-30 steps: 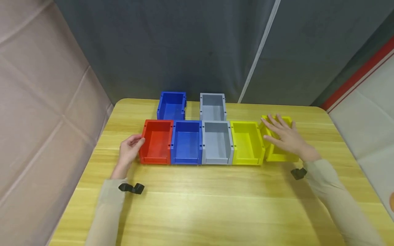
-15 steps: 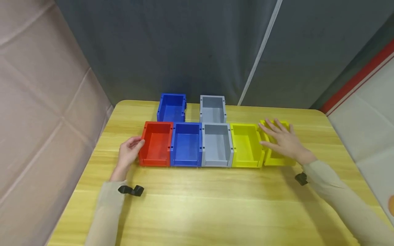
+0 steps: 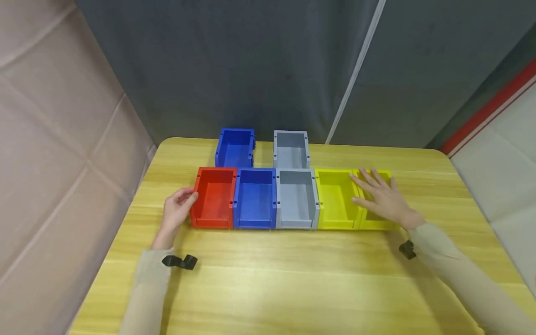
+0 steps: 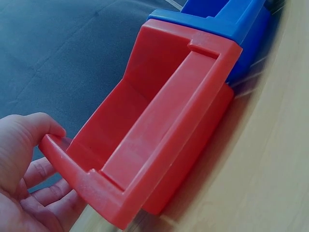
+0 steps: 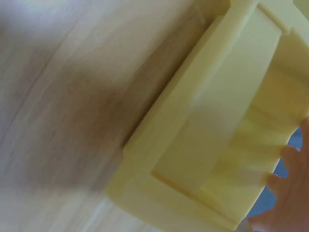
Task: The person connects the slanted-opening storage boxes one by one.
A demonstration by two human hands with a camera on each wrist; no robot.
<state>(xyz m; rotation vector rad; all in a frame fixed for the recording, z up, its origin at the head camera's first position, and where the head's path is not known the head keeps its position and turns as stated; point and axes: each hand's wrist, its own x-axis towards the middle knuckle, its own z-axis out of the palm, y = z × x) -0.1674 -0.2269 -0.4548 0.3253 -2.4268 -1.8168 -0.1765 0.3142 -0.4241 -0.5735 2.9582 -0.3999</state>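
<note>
A front row of open plastic storage bins crosses the table in the head view: a red bin (image 3: 214, 197), a blue bin (image 3: 255, 200), a grey bin (image 3: 295, 197) and two yellow bins, side by side. My left hand (image 3: 176, 211) pinches the red bin's outer side wall, thumb (image 4: 48, 126) on the rim and fingers outside. The right hand (image 3: 385, 200) lies with fingers spread over the end yellow bin (image 3: 378, 225), covering much of it. Its fingertips reach the wall shared with the inner yellow bin (image 3: 335, 197).
Behind the row stand a second blue bin (image 3: 234, 149) and a second grey bin (image 3: 291, 149), with a gap between them. The wooden table (image 3: 268, 279) extends toward me. A dark curtain (image 3: 230, 65) hangs along its back edge.
The end yellow bin has slid left with my right hand, straightening and closing the gap to its neighbour. My left hand stays at the red bin's side.
</note>
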